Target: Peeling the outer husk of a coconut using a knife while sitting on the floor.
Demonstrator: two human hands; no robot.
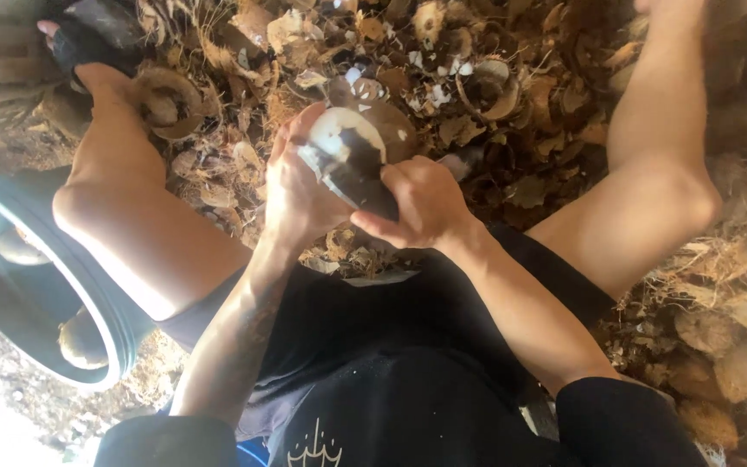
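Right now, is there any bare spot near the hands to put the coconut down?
Hardly. Husk scraps litter the ground beyond the coconut that the left hand and right hand hold. The black tub has some room between two coconuts; the lap is uncluttered.

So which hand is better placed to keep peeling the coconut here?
Probably the right hand: it grips the dark blade laid against the coconut. The left hand cups the coconut from the side, steadying it.
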